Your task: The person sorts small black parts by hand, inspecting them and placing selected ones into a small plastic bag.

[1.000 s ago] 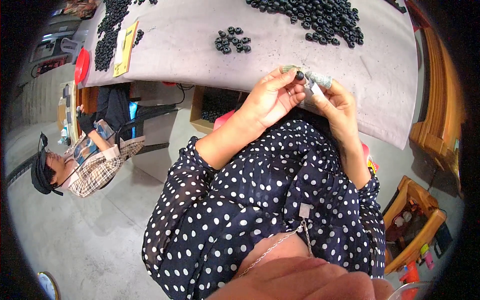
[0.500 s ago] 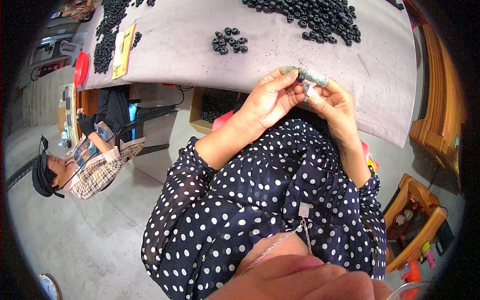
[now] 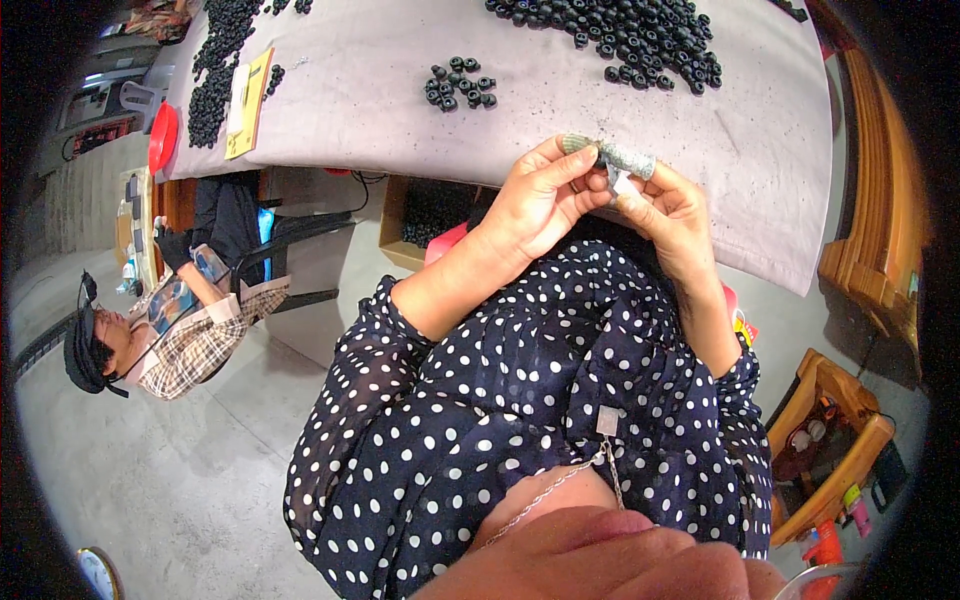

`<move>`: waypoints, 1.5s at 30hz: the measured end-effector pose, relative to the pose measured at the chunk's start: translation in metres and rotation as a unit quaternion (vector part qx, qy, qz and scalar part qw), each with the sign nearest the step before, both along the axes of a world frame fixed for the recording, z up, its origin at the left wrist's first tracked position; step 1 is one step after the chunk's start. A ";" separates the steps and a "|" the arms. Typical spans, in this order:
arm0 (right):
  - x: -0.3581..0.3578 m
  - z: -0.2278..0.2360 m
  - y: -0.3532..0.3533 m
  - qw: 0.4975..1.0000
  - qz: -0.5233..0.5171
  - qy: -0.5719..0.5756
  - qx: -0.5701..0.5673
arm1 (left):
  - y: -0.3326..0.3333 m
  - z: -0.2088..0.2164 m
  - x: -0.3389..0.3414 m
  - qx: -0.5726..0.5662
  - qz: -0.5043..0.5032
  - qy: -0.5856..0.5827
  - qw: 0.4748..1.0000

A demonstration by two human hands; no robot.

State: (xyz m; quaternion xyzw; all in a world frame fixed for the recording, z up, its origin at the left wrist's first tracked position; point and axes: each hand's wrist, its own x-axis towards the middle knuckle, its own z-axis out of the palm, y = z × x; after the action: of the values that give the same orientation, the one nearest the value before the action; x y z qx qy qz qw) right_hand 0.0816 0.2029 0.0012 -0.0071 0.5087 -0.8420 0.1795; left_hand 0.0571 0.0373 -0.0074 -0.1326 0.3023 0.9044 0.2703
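Both my hands meet over the near edge of the cloth-covered table, in front of my chest. My left hand (image 3: 540, 200) is closed, thumb and index finger pinching a small black part (image 3: 602, 158), mostly covered by the fingertips. My right hand (image 3: 670, 210) is closed too, its thumb pressing a small grey-and-white piece (image 3: 621, 186) whose kind I cannot make out. Grey-green finger sleeves (image 3: 630, 158) wrap the index fingers. Beyond my hands on the cloth lies a small group of round black parts with holes (image 3: 462, 85).
Large heaps of black parts (image 3: 640, 40) lie at the far right and far left of the table (image 3: 380, 100). A yellow pad (image 3: 252, 105) and red bowl (image 3: 163, 135) are at left. Below stands a box (image 3: 400, 250). Another person (image 3: 200, 330) sits at left; a wooden stool (image 3: 835, 440) stands right.
My fingers have shifted slightly around the small black part, which shows less now. Both hands stay in nearly the same place.
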 end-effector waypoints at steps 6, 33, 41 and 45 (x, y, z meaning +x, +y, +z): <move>-0.001 0.002 0.004 1.000 0.009 -0.009 0.011 | -0.001 0.001 -0.001 -0.007 -0.003 0.011 1.000; 0.000 0.005 0.005 0.999 0.016 -0.027 0.009 | 0.001 -0.009 0.000 0.033 0.001 0.011 0.999; 0.000 0.004 0.005 0.999 0.025 -0.021 -0.005 | 0.000 -0.010 0.000 0.042 -0.004 0.015 0.999; 0.000 0.003 0.006 0.999 0.030 -0.028 -0.003 | -0.001 -0.010 0.000 0.044 -0.007 0.010 0.999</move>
State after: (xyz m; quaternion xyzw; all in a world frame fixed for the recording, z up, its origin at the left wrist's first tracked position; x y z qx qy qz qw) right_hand 0.0818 0.2090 0.0043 0.0005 0.5003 -0.8377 0.2192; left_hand 0.0573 0.0368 -0.0171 -0.1098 0.2658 0.9161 0.2792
